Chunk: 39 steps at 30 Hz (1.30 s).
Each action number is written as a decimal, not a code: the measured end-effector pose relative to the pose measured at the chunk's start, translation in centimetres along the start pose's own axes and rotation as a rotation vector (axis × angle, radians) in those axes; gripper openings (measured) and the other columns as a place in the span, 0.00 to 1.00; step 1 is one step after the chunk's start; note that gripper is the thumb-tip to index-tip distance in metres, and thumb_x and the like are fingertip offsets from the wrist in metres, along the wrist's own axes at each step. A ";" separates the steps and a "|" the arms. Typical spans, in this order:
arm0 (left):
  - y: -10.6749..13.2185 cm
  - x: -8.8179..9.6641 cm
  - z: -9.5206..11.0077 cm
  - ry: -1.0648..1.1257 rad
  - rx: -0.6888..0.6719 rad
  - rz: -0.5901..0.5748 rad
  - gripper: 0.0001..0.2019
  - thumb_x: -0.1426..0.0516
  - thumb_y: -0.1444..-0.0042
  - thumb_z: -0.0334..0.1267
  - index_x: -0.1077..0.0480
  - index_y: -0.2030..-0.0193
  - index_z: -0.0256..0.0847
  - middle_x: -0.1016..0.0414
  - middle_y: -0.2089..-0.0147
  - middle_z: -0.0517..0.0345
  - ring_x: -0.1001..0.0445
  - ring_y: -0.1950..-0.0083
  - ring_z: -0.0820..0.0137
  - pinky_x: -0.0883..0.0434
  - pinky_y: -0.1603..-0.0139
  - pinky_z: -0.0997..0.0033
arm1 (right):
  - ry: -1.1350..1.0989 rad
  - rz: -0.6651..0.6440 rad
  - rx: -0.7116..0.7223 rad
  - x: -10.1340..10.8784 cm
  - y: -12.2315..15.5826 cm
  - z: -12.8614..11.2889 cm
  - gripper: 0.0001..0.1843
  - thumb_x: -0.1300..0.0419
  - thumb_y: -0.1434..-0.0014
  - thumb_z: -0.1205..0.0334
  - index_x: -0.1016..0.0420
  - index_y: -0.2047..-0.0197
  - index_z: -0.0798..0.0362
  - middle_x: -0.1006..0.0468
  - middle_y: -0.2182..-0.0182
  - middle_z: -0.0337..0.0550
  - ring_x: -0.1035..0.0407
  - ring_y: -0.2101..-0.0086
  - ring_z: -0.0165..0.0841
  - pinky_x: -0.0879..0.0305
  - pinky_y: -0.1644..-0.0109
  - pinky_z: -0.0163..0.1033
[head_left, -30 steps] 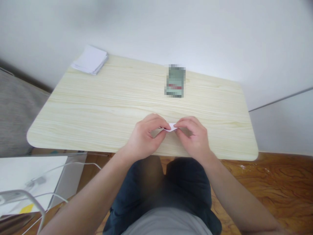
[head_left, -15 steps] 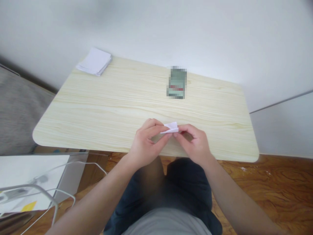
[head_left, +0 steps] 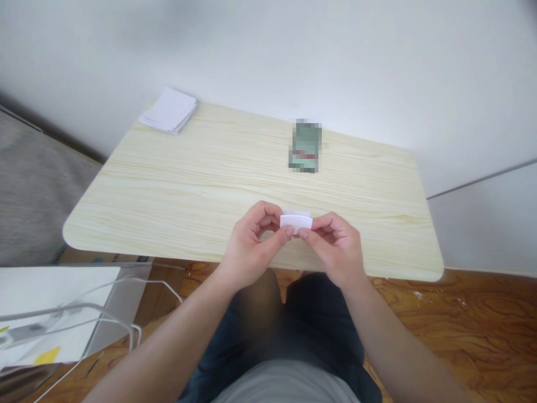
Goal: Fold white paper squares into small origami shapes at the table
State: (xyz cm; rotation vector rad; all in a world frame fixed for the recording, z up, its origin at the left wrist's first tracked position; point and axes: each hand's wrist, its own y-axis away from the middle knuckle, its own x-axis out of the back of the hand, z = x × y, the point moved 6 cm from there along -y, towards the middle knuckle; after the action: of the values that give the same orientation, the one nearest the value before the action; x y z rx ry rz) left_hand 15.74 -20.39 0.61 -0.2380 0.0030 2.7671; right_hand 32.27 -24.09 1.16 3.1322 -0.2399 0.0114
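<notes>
A small folded piece of white paper (head_left: pixel 296 222) is held over the near part of the table, its layers slightly apart at the top. My left hand (head_left: pixel 255 243) pinches its left end, with the thumb on the near face and the fingers behind. At the right end, my right hand (head_left: pixel 335 246) grips the same paper between thumb and fingers. The two thumb tips lie close together along its lower edge. Fingertips behind the paper are partly hidden.
A pale wood-grain table (head_left: pixel 201 184) stands against a white wall. On its far left corner lies a stack of white paper (head_left: pixel 170 109); a pixelated greenish object (head_left: pixel 305 146) lies near the back. White cables (head_left: pixel 104 313) cross a white surface at lower left.
The folded paper has turned so that a broad flat face now shows toward me. My left fingers have drawn back from on top of it, and my right hand shifted slightly right.
</notes>
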 end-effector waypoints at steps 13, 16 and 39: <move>-0.2 -0.2 0.4 -0.297 0.095 -0.093 0.07 0.38 0.38 0.40 0.23 0.61 0.38 0.20 0.62 0.56 0.24 0.60 0.67 0.30 0.58 0.68 | 0.078 0.012 -0.017 0.1 -1.1 -0.1 0.19 0.30 0.41 0.56 0.27 0.48 0.47 0.15 0.64 0.40 0.21 0.64 0.36 0.24 0.56 0.43; -0.1 -0.8 0.4 -0.373 0.139 -0.143 0.12 0.39 0.37 0.42 0.25 0.69 0.38 0.26 0.71 0.60 0.30 0.67 0.71 0.35 0.66 0.70 | 0.040 0.012 -0.013 0.0 -1.5 -0.3 0.19 0.28 0.43 0.58 0.26 0.50 0.47 0.16 0.66 0.38 0.22 0.67 0.34 0.25 0.61 0.40; -1.9 0.5 0.6 -1.031 -0.319 -0.208 0.12 0.42 0.42 0.29 0.21 0.56 0.46 0.20 0.48 0.56 0.30 0.45 0.58 0.36 0.41 0.52 | 0.931 -0.355 0.445 -1.7 -5.5 -1.2 0.06 0.35 0.41 0.70 0.19 0.64 0.49 0.20 0.64 0.44 0.30 0.56 0.42 0.34 0.48 0.49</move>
State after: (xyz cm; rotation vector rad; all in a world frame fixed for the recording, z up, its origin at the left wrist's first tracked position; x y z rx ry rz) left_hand 15.87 -18.39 1.17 1.0424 -0.6702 2.3526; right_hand 31.38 -18.38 2.34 3.0675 0.3691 1.6360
